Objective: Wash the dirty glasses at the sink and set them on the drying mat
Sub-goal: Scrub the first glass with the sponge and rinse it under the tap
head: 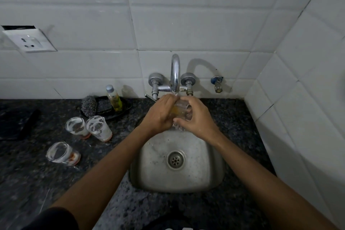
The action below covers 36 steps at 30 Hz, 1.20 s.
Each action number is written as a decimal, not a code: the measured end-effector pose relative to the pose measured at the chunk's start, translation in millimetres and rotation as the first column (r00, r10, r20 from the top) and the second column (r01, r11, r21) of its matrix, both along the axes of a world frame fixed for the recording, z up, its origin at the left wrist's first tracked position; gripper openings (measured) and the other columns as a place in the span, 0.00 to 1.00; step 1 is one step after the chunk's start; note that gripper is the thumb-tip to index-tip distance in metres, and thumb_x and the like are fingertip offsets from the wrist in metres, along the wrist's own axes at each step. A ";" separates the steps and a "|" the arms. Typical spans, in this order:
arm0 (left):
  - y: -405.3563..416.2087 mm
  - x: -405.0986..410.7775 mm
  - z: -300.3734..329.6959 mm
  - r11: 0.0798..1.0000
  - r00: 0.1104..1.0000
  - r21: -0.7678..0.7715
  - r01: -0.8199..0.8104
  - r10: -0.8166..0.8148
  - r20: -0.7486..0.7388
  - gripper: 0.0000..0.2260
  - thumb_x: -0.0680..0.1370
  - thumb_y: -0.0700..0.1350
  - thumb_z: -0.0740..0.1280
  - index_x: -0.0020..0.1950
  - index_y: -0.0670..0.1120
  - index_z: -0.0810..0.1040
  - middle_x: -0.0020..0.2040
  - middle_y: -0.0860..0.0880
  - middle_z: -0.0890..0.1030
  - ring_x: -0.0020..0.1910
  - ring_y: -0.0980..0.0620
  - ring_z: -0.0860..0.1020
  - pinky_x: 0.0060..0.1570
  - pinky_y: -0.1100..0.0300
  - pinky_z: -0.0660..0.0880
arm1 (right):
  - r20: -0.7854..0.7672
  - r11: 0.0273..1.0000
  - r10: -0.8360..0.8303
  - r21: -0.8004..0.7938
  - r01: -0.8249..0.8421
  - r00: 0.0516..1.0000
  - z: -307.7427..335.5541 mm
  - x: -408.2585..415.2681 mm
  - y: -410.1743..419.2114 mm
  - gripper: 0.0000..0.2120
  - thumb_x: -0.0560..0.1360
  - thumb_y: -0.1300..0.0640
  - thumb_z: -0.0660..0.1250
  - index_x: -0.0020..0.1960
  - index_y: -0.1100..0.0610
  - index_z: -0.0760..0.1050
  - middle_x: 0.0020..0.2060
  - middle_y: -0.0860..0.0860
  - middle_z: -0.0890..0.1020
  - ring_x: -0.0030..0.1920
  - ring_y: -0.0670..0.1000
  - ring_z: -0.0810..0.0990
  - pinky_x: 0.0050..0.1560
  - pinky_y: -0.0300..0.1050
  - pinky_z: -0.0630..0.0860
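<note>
Nearest the camera, a dark sleeve [56, 218] is cut off at the bottom edge, and both bare forearms reach forward over the speckled dark tabletop [37, 183]. Below the hands lies the steel sink [155, 173], its round drain [175, 160] in plain sight between the forearms.

Over the far rim of the sink, the left hand [160, 115] and the right hand [196, 117] meet around one clear glass [183, 111]. The right hand's fingers curl round it. The left hand presses against its other side, with something yellowish at the fingers, too hidden to name; much of the glass is covered by both hands, so its tilt is hard to tell. Water runs onto it and splashes just beneath.

Left of the left hand stand three dirty glasses with white film and reddish dregs: the nearest glass [62, 153] leans over, while the left glass [77, 127] and the middle glass [99, 128] stand side by side just beyond it. Farther left, a dark flat mat [16, 123] lies blurred near the frame edge.

Beyond the glasses, a black tray [127, 106] holds scrub pads [89, 104] and a bottle [113, 98] of yellow liquid. Directly beyond the hands rises the chrome tap [175, 73], mounted on the white tiled wall [205, 15]. To its right is a small valve [217, 84]; far left, a wall socket [29, 41].
</note>
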State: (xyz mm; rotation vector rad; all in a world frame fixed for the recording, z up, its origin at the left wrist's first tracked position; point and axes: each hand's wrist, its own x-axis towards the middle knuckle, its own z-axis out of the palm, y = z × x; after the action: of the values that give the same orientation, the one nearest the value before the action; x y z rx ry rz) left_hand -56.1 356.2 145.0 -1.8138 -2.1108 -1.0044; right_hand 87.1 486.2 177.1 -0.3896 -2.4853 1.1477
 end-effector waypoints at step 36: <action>28.1 25.7 -17.4 0.952 -0.507 0.174 -0.252 -0.283 0.814 0.18 0.81 0.47 0.54 0.52 0.41 0.81 0.44 0.44 0.80 0.38 0.49 0.75 0.31 0.57 0.66 | 0.447 0.684 0.348 0.481 -0.549 0.824 34.6 -22.9 20.2 0.13 0.80 0.48 0.70 0.61 0.52 0.76 0.55 0.49 0.82 0.54 0.51 0.81 0.55 0.52 0.81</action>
State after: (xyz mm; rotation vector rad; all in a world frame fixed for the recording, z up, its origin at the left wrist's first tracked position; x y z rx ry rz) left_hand -30.4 384.3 127.6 0.0370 -1.6740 -3.8024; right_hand 64.3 506.4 211.7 0.2768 -3.1714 0.3782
